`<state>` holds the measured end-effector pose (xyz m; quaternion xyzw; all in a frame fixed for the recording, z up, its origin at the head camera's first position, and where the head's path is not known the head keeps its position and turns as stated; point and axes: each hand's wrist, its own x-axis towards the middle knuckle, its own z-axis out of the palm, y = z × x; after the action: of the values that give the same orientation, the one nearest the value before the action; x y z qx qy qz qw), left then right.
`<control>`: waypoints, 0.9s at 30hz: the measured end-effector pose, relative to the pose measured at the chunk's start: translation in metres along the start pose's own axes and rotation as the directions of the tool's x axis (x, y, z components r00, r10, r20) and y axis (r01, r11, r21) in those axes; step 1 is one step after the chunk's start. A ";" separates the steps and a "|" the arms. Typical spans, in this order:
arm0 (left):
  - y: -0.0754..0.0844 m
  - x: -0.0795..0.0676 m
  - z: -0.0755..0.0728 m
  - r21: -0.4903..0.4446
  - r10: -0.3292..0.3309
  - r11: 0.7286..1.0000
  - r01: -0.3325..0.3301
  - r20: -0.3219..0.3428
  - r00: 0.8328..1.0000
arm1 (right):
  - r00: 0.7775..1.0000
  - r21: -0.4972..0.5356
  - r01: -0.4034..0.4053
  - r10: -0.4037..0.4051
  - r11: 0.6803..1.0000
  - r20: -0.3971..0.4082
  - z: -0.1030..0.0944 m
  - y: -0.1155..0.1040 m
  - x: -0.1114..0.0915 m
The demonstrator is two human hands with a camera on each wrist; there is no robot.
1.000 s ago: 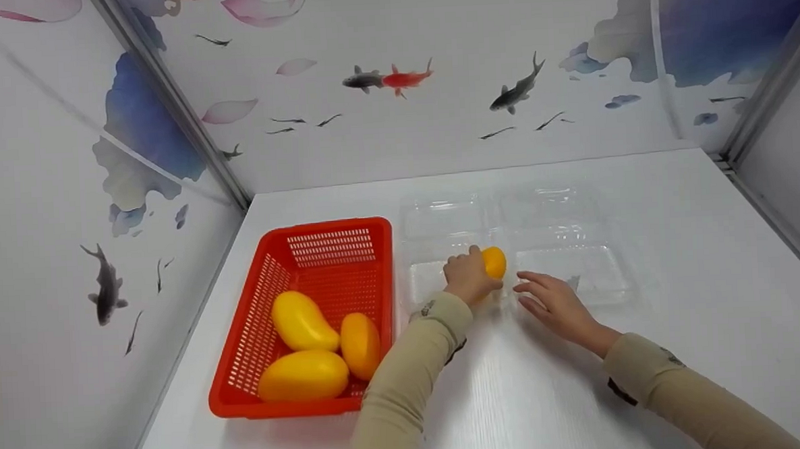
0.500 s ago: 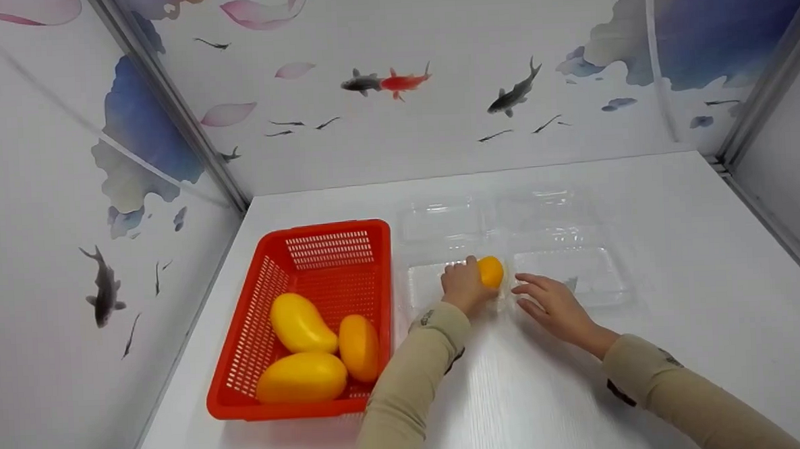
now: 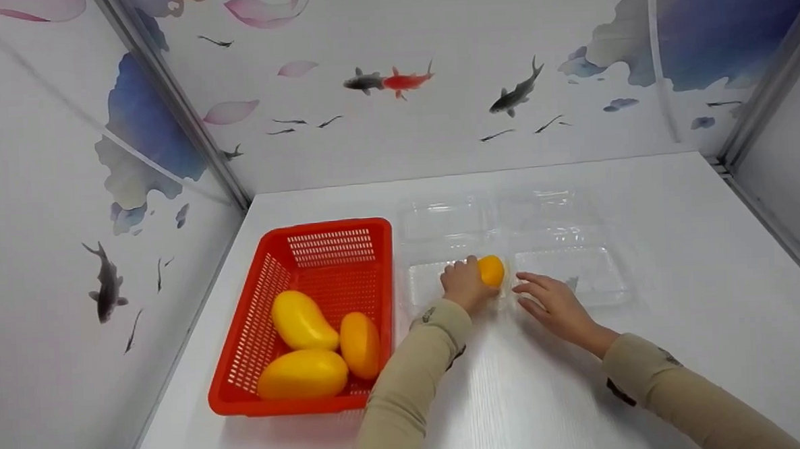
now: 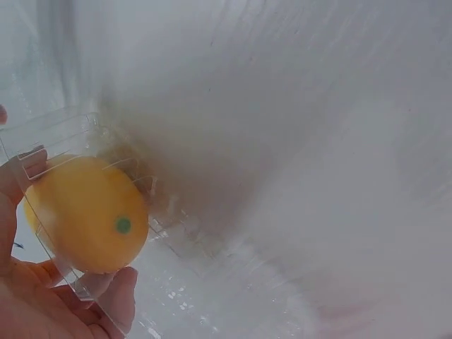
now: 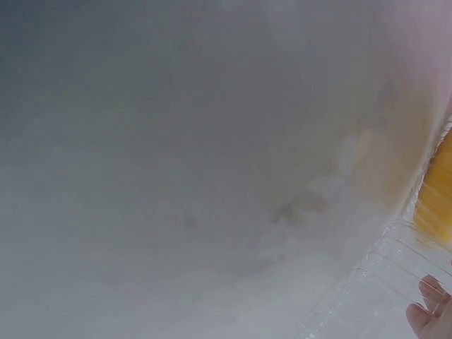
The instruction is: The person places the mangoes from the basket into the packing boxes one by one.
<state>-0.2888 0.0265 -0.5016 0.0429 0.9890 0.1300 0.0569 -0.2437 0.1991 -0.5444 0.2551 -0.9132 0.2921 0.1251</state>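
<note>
Head view: left hand (image 3: pixel 465 286) grips a small round orange-yellow fruit (image 3: pixel 491 271), fingers curled round it, inside the near-left compartment of a clear plastic clamshell tray (image 3: pixel 599 290) lying open on the white counter (image 3: pixel 678 253). Right hand (image 3: pixel 553 302) rests just right of the fruit at the tray's near edge, fingers straight and slightly spread, holding nothing. Just left of the tray, nearly touching it, stands a red perforated plastic basket (image 3: pixel 327 251) w/ three smooth yellow mangoes (image 3: pixel 301 321) at its near end. Beige sleeves cover both arms. Walls w/ painted fish close the counter on three sides.

Left wrist view: the fruit (image 4: pixel 88 212) sits behind a clear tray wall, a green dot on its skin; thumb and fingers (image 4: pixel 113 300) wrap it from below and the left. Tray ribs stand between camera and fruit. Rest is blurred white counter.

Right wrist view: mostly blurred white; fingertips (image 5: pixel 431 311) at the bottom-right corner on the ribbed clear tray edge (image 5: pixel 374 289), an orange patch of fruit (image 5: pixel 438 191) beyond it. Can't tell fingers' spread here.
</note>
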 end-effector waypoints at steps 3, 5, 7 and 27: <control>0.003 -0.001 -0.003 0.000 -0.011 1.000 0.011 0.011 1.000 | 1.000 -0.001 0.006 -0.006 1.000 -0.006 0.000 0.001 0.000; 0.005 -0.002 -0.006 0.001 -0.017 1.000 0.017 0.024 1.000 | 1.000 0.000 0.013 -0.013 1.000 -0.013 0.001 0.001 0.000; 0.007 -0.003 -0.010 -0.003 -0.016 1.000 0.016 0.042 0.999 | 1.000 -0.004 0.021 -0.021 1.000 -0.023 0.001 0.001 -0.001; -0.093 -0.012 -0.131 -0.041 0.046 0.998 -0.049 -0.061 0.997 | 1.000 -0.008 0.006 -0.006 1.000 0.005 0.000 -0.001 0.000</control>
<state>-0.3000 -0.0968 -0.3989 0.0612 0.9859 0.1535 0.0247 -0.2437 0.1986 -0.5440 0.2580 -0.9140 0.2872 0.1245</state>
